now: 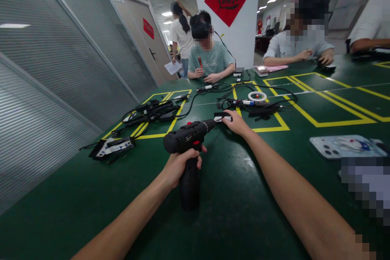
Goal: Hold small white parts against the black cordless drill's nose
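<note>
My left hand is wrapped round the handle of a black cordless drill with red buttons. The drill lies level, its chuck pointing away and to the right. Against its tip is a small black and white block-like piece, whose exact kind I cannot make out. My right hand grips that piece from its right side, fingers closed over it, just above the green table. Whether the bit touches the piece or enters it is too small to tell.
Bundled black cables lie at left, beside a black and white packet. A soldering-iron-like tool and a white ring lie beyond my right hand. At right is a phone. People sit across the table.
</note>
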`<control>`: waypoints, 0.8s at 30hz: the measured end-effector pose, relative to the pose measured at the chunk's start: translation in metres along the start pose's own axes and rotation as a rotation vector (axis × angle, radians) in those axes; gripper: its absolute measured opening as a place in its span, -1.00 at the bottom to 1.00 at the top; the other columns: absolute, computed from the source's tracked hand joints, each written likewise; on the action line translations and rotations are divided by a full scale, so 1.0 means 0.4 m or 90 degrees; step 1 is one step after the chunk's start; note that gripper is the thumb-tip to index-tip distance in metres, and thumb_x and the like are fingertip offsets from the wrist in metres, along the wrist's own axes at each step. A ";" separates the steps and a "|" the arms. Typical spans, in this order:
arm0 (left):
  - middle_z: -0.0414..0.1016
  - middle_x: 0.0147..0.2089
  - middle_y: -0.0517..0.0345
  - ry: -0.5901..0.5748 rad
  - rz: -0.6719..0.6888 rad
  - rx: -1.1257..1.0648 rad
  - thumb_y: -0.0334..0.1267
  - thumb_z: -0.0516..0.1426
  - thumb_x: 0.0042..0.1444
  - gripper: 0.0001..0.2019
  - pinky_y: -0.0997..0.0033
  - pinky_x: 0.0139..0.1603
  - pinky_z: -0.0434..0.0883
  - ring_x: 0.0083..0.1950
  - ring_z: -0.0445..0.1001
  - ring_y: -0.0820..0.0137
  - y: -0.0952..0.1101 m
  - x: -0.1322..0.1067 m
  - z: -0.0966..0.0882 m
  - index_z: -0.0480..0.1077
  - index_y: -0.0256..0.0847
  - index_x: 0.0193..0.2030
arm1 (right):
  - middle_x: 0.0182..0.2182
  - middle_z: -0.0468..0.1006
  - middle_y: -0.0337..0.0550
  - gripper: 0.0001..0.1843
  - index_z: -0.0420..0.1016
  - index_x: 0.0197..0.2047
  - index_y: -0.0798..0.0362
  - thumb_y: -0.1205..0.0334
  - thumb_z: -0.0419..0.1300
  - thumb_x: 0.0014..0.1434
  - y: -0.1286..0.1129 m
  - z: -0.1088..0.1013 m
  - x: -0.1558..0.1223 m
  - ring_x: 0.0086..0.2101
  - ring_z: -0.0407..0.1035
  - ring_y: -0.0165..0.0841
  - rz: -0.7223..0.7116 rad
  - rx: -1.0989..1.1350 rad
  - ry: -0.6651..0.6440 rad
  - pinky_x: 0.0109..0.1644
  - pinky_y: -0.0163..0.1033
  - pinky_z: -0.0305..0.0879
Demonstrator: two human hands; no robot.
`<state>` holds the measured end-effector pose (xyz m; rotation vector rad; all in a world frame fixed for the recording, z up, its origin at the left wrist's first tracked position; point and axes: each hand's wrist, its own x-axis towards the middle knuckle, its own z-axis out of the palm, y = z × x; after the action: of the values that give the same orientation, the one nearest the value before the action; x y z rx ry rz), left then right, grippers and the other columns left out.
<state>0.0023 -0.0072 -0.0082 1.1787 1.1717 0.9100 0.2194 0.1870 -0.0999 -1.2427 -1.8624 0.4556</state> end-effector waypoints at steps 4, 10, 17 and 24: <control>0.37 -0.55 0.15 0.002 -0.011 -0.002 -0.24 0.09 0.09 -0.76 0.43 -0.42 0.24 -0.48 0.32 0.41 0.001 -0.006 0.003 0.40 -0.30 -0.14 | -0.01 0.38 -0.03 -0.48 0.33 0.16 0.03 0.18 0.17 0.11 0.000 -0.004 0.002 -0.03 0.33 -0.23 0.004 -0.002 -0.019 0.15 -0.14 0.22; 0.38 -0.56 0.14 0.005 -0.007 0.024 -0.25 0.09 0.07 -0.77 0.42 -0.42 0.23 -0.49 0.31 0.40 0.000 -0.010 0.005 0.40 -0.30 -0.15 | -0.03 0.39 -0.03 -0.53 0.35 0.15 0.03 0.09 0.09 0.19 -0.004 -0.006 0.002 -0.04 0.33 -0.24 0.024 0.017 -0.020 0.14 -0.14 0.21; 0.38 -0.57 0.15 0.011 -0.003 0.044 -0.26 0.08 0.07 -0.79 0.42 -0.43 0.21 -0.50 0.31 0.40 0.001 -0.011 0.006 0.39 -0.29 -0.18 | -0.06 0.40 -0.01 -0.53 0.38 0.12 0.03 0.00 0.09 0.21 -0.007 -0.004 0.000 -0.07 0.35 -0.25 0.016 0.009 -0.004 0.12 -0.14 0.22; 0.39 -0.57 0.15 0.007 -0.015 0.036 -0.26 0.08 0.06 -0.80 0.43 -0.43 0.22 -0.50 0.32 0.40 0.004 -0.012 0.006 0.40 -0.28 -0.19 | -0.06 0.40 -0.02 -0.53 0.38 0.12 0.02 0.00 0.10 0.20 -0.010 -0.007 0.000 -0.07 0.35 -0.25 0.019 0.007 -0.004 0.12 -0.14 0.22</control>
<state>0.0040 -0.0120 -0.0057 1.2035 1.2248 0.8713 0.2193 0.1848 -0.0956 -1.2647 -1.8458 0.4855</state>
